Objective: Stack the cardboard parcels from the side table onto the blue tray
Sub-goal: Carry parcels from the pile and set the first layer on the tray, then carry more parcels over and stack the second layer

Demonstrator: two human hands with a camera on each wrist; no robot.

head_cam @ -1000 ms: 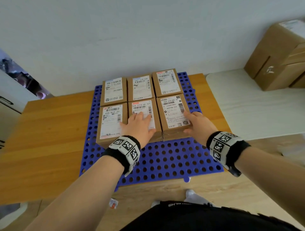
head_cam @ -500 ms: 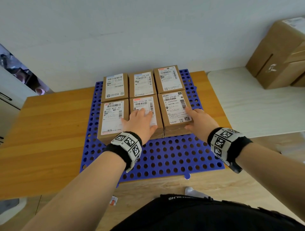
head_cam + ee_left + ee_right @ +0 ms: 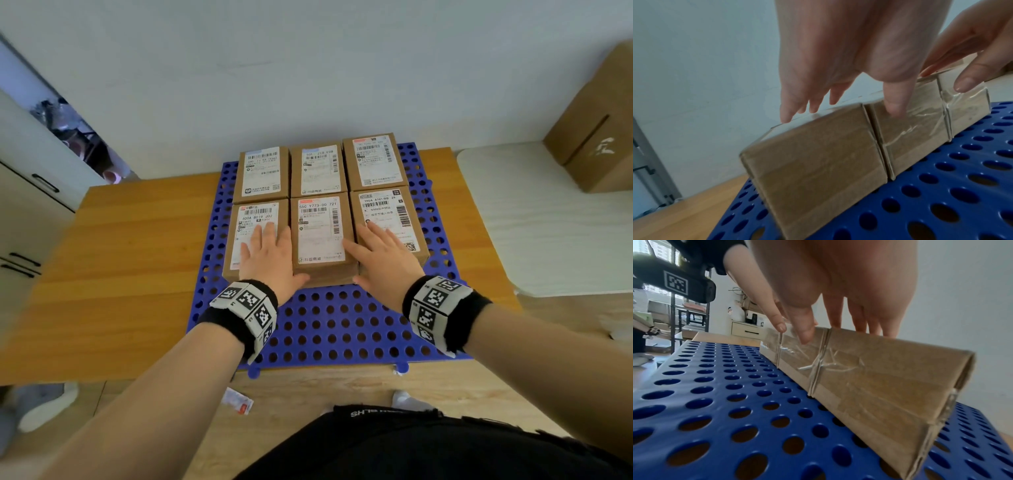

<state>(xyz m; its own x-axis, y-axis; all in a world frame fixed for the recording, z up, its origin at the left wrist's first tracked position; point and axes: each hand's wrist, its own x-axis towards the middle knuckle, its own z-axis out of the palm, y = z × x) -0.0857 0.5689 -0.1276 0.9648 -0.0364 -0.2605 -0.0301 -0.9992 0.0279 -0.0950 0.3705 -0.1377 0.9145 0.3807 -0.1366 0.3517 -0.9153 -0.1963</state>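
Note:
Several brown cardboard parcels with white labels stand in two rows on the blue perforated tray (image 3: 342, 329). My left hand (image 3: 265, 253) lies flat with straight fingers on the near left parcel (image 3: 239, 246), its thumb down the front face near the middle parcel (image 3: 320, 233). My right hand (image 3: 383, 253) lies flat on the near right parcel (image 3: 404, 219). In the left wrist view my fingers (image 3: 789, 110) hover at the top edge of the left parcel (image 3: 818, 170). The right wrist view has my fingers (image 3: 859, 321) on the right parcel (image 3: 890, 378).
The tray sits on a wooden table (image 3: 120, 267). A white side table (image 3: 548, 222) stands to the right and bears a large cardboard box (image 3: 596, 137). A white cabinet (image 3: 27, 212) is at the left. A small wrapper (image 3: 238, 401) lies on the floor.
My left hand has slid from the middle near parcel to the left near parcel. My right hand has moved from the right parcel's outer edge onto its top.

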